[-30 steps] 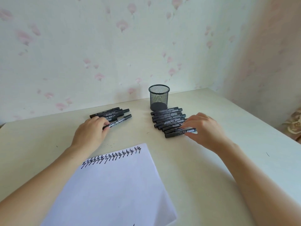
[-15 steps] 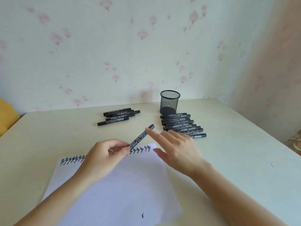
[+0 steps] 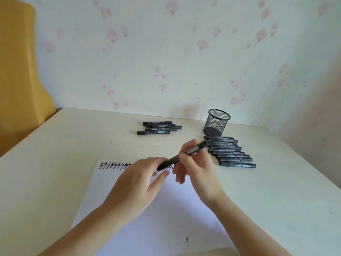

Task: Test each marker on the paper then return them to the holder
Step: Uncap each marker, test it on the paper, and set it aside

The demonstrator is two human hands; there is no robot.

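Note:
A black marker (image 3: 181, 156) is held slanted above the top edge of the white paper (image 3: 147, 218). My right hand (image 3: 195, 169) grips its upper part, and my left hand (image 3: 140, 180) pinches its lower end, where the cap is. A row of black zigzag test marks (image 3: 114, 165) runs along the paper's top edge. The black mesh holder (image 3: 216, 122) stands at the back right with no marker showing above its rim. Several markers (image 3: 230, 153) lie in a row in front of it. A smaller group of markers (image 3: 158, 128) lies to the left.
The cream table (image 3: 64, 154) meets a flowered wall at the back and right. A yellow chair back (image 3: 20, 71) stands past the table's left edge. One small black mark (image 3: 187, 239) sits near the paper's bottom edge.
My left hand lifted a marker from the left group and brought it over the paper. My right hand left the right row and took hold of the marker's upper part. The view shifted left.

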